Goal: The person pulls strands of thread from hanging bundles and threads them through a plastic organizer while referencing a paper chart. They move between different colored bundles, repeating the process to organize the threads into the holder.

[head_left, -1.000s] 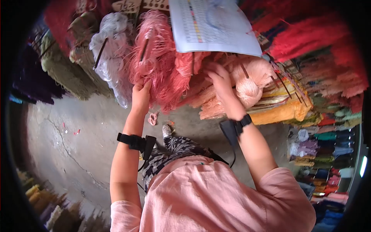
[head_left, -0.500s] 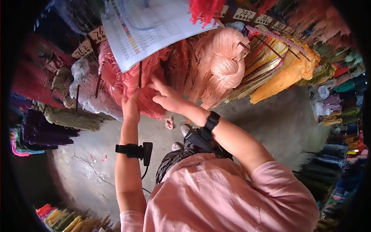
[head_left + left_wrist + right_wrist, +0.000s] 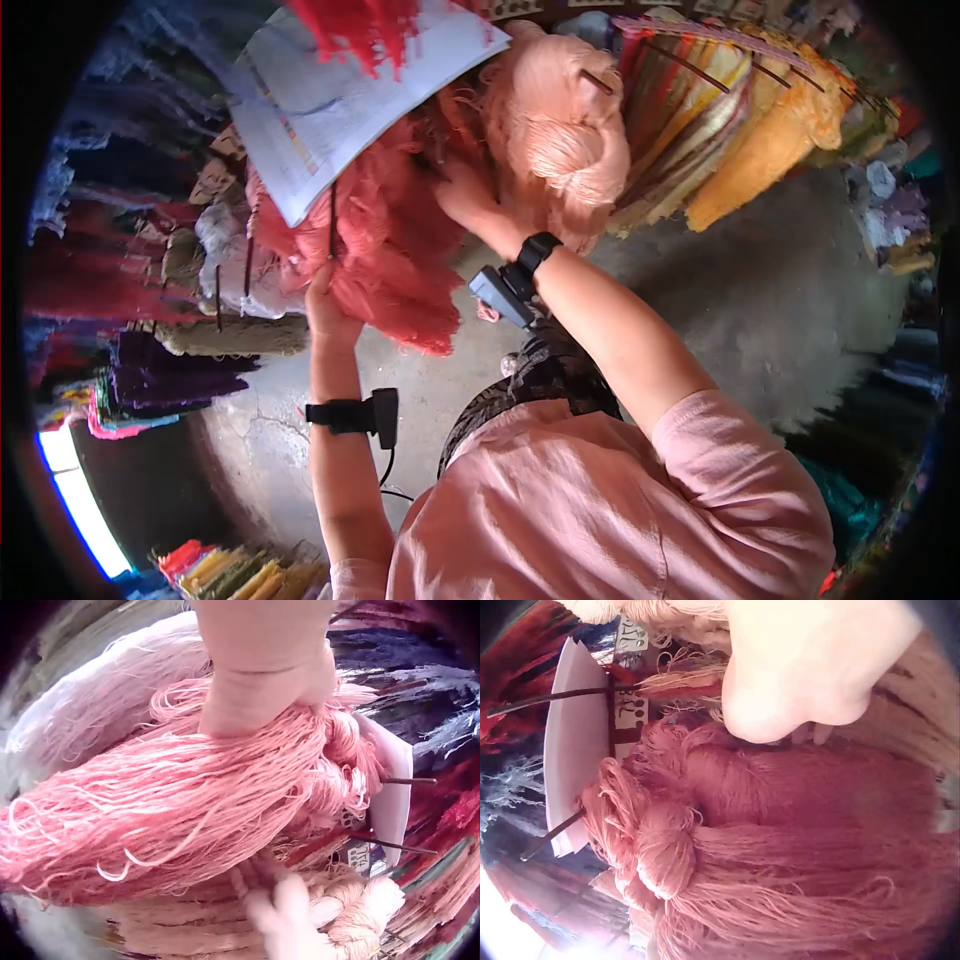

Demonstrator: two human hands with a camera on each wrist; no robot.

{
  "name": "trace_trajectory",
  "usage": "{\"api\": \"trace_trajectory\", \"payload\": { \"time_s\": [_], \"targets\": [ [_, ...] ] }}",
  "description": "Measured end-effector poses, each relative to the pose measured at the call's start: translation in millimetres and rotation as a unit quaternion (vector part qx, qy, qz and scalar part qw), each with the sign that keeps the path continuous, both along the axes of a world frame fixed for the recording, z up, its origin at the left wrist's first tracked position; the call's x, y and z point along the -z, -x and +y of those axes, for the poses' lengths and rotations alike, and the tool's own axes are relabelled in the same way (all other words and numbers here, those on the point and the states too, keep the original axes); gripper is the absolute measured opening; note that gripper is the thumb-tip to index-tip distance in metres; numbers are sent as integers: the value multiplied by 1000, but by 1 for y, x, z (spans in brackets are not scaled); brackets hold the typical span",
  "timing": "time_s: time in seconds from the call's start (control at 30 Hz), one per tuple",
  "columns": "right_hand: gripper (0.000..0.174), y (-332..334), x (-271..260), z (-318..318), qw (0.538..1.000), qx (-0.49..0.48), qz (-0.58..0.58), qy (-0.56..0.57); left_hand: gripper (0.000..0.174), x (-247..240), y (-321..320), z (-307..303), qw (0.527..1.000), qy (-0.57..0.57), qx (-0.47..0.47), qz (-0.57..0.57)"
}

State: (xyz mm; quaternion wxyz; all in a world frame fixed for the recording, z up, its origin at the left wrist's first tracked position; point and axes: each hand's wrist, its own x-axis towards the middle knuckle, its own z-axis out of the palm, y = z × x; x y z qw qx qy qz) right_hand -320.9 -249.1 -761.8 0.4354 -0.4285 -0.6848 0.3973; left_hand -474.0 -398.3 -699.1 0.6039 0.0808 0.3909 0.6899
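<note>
A thick hank of coral-pink yarn (image 3: 400, 250) hangs from a thin metal rod (image 3: 333, 215). At its left side, close to the rod, my left hand (image 3: 335, 310) grips the strands; most of its fingers are hidden in the yarn. My right hand (image 3: 470, 205) reaches to the other side of the hank, between it and a peach yarn hank (image 3: 565, 130). In the left wrist view, the blurred right hand (image 3: 289, 915) has its fingers extended against the coral strands. A printed paper chart (image 3: 330, 110) lies over the rods above the coral yarn.
White yarn (image 3: 235, 250) hangs left of the coral hank, with olive and dark purple hanks beyond. Multicoloured and orange yarn (image 3: 770, 140) hangs at the right. Rods stick out toward me. Number tags (image 3: 630, 712) sit behind the hanks. Concrete floor (image 3: 680, 270) lies below.
My right hand moved from the peach yarn to the coral hank, then along its right side. My left hand stays near the rod. The view turned, and the coral hank now spreads lower and wider.
</note>
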Motion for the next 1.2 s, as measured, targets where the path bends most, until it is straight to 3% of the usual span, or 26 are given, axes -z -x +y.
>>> {"api": "trace_trajectory", "payload": {
  "time_s": [0.03, 0.07, 0.1, 0.17, 0.23, 0.33, 0.43, 0.53, 0.6, 0.67, 0.73, 0.77, 0.8, 0.87, 0.93, 0.97, 1.07, 1.1, 1.2],
  "targets": [
    [34, 7, -3, 5, 999, 4, -29, -17, 28, -8, -11, -1, 999, 11, 23, 26],
    [36, 12, -6, 10, 995, 9, -87, -37, 30, 20, 3, -1, 975, -18, 79, 206],
    [34, 19, 4, 21, 993, -16, -22, -117, 29, 37, 3, 0, 962, 10, 76, 263],
    [35, 21, 14, 23, 997, -41, 13, -70, 23, 58, -5, 5, 940, 53, 66, 331],
    [36, 19, 23, 23, 996, -59, 65, 15, 28, 30, -30, 6, 934, 45, 61, 348],
    [40, -4, 9, 1, 976, -99, 160, 108, 24, 37, -35, -5, 940, 5, -59, 336],
    [32, -33, 12, -11, 998, -54, -22, 17, 23, 39, -13, -26, 911, 72, -141, 381],
    [18, -43, -9, -37, 994, -43, -88, -40, 24, 47, 10, -20, 840, -28, -302, 451],
    [13, -39, -29, -61, 993, -101, -2, 64, 38, 22, 22, -7, 778, -57, -324, 535],
    [10, -32, -45, -79, 988, -142, -47, 22, 45, 9, 30, 14, 734, -71, -338, 584],
    [9, -19, -60, -91, 971, -198, -76, -107, 53, -10, 26, 25, 826, -76, -242, 503],
    [9, -12, -69, -97, 970, -211, -75, -98, 52, -7, 22, 31, 892, -100, -167, 409],
    [9, -5, -77, -102, 968, -224, -75, -88, 50, -22, 19, 24, 889, -125, -134, 419],
    [6, 7, -86, -101, 958, -241, -92, -124, 51, -10, -1, 35, 793, -45, -198, 574],
    [6, 18, -91, -96, 944, -256, -111, -177, 52, -11, -23, 31, 717, -37, -307, 625],
    [6, 22, -96, -95, 951, -251, -120, -139, 54, -14, -26, 28, 763, -39, -266, 587],
    [6, 20, -86, -82, 945, -258, -142, -140, 54, 1, -26, 39, 744, -20, -291, 600],
    [5, 20, -84, -79, 942, -264, -144, -150, 55, -1, -21, 35, 765, -24, -249, 594],
    [5, 24, -87, -81, 938, -268, -150, -161, 55, 10, -15, 33, 737, -53, -273, 616]
  ]
}}
